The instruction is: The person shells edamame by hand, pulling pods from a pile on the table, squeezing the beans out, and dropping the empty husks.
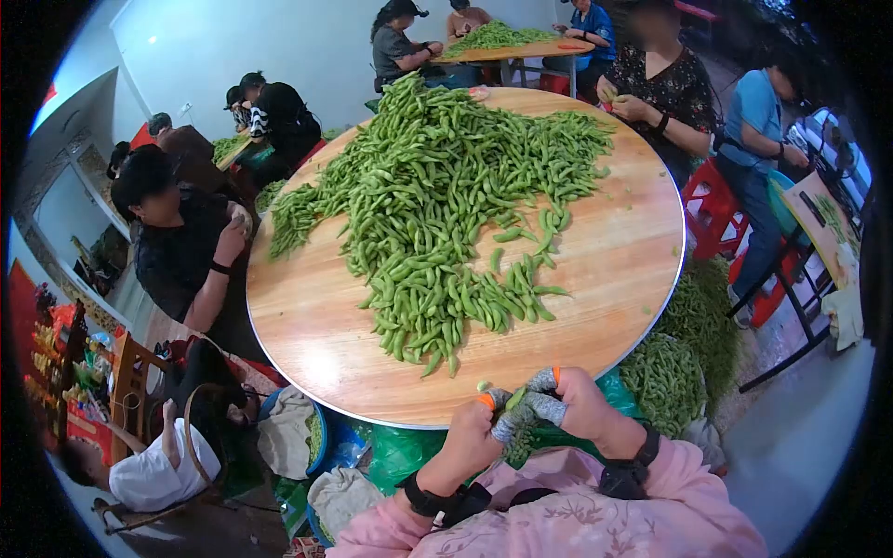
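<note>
Both of my hands meet just off the near edge of the round wooden table (595, 344). Grey covers with orange bands wrap some of the fingers. My left hand (473, 439) is closed, pinching a green soybean pod (515, 399). Pressed against the same pod from the other side is my right hand (581, 406), its fingers closed too. The fingers partly hide the pod. Ahead on the table rises a large heap of green soybean pods (437, 195), spreading toward me. A small green piece (483, 385) shows by my left fingertips.
People sit around the table: one person in black (181, 242) at left, another in a patterned top (665, 88) at right. Leafy pods (665, 377) lie on the floor right. A blue tub (321, 437) stands below left. Another table (521, 50) is behind.
</note>
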`<state>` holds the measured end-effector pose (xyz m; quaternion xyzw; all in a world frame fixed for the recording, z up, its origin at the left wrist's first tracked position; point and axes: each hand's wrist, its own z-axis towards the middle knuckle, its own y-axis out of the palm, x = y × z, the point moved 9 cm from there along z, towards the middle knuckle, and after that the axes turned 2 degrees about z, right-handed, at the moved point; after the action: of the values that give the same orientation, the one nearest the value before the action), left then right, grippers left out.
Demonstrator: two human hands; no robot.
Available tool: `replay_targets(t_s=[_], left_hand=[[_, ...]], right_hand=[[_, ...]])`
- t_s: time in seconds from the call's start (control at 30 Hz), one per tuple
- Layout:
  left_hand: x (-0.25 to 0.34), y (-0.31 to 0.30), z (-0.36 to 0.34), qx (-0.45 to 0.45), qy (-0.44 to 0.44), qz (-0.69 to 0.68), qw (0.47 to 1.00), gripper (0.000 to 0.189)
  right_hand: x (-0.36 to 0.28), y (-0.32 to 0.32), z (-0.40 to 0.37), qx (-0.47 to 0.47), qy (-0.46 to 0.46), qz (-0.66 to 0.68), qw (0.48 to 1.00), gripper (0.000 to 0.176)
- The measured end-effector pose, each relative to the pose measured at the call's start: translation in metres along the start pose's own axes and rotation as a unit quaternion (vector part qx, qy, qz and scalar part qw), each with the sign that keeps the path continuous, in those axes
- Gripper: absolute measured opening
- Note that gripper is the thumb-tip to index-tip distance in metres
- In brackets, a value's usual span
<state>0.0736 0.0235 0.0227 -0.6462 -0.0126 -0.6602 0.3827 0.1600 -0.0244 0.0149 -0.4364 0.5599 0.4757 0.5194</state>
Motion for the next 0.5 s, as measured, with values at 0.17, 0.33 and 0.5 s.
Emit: replay_targets(t_s=[0.17, 0.33, 0.5], left_hand=[[-0.015, 0.014, -0.007, -0.062, -0.109, -0.277, 0.953, 0.018], [-0.029, 0.022, -0.015, -0.088, -0.172, -0.366, 0.91, 0.018], [-0.037, 0.017, -0.013, -0.024, -0.139, -0.193, 0.971, 0.008]], right_hand=[[0.007, 0.002, -0.007, -0.033, -0.031, 0.091, 0.995, 0.007], [0.009, 0.004, -0.007, -0.047, -0.012, 0.06, 0.997, 0.006], [0.004, 0.005, -0.009, -0.023, -0.021, -0.051, 0.998, 0.007]])
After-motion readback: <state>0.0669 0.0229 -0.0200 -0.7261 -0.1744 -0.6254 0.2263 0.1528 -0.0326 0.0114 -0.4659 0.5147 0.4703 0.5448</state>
